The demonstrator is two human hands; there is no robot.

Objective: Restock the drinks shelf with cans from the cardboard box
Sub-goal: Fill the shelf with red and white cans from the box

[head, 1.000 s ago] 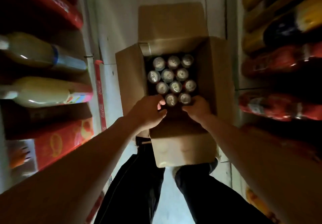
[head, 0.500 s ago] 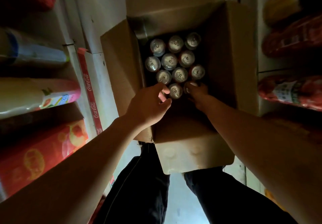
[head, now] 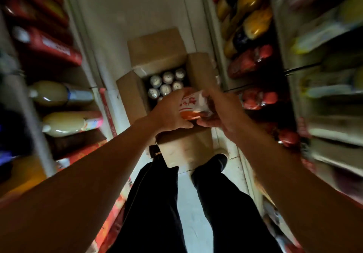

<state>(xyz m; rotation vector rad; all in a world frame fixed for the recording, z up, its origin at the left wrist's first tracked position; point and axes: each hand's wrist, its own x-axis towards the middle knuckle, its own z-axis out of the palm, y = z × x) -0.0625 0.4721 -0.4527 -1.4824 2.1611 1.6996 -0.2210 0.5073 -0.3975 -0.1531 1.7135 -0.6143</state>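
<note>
From your head camera, both your hands grasp red-and-white cans [head: 193, 105] above the box [head: 135, 95]: your left hand [head: 169, 113] curls round them from the left, your right hand [head: 220, 111] from the right. How many cans you hold is unclear. The box sits open on the floor [head: 186, 193] between the shelves [head: 332, 134], with silver can tops [head: 166, 83] showing inside.

Shop aisle — stocked drink shelves [head: 59, 103]
</note>
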